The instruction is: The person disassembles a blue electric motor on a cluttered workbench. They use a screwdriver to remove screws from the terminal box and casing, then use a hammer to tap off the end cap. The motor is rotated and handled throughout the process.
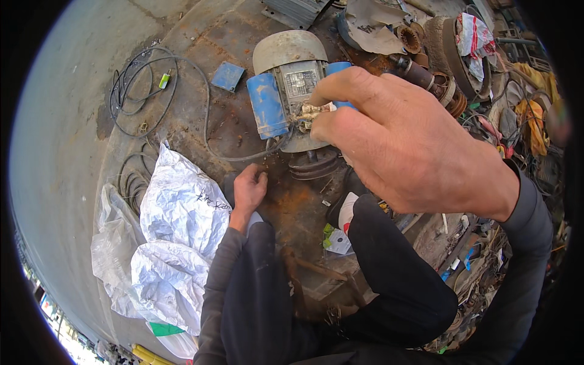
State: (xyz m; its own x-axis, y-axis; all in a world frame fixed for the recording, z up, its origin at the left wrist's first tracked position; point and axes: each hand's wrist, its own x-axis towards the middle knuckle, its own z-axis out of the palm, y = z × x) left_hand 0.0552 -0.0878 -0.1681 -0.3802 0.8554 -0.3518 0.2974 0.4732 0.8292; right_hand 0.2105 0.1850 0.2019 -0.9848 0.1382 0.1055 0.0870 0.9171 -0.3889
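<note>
Large in the view, my right hand (407, 146) hovers over an electric motor (289, 52), its index finger and thumb bent and apart around the exposed brass terminals (307, 112); its other fingers are mostly hidden. Two blue cylinders (266, 106) flank the motor's rating plate, and a dark pulley (310, 170) sits at its lower end. My left hand (249, 188) is below and left of the motor, by my knee, fingers loosely bent, with nothing visible in them. A grey cable runs from the motor to a coil (146, 53) at the left, near a loose blue square plate (228, 76).
Crumpled white sacks (176, 201) and clear plastic (112, 249) lie left of my legs. The right side holds heaped scrap, cables, a large rusty ring-shaped part (441, 48) and a shaft with copper windings (453, 97). A grey finned metal housing (292, 12) stands behind the motor.
</note>
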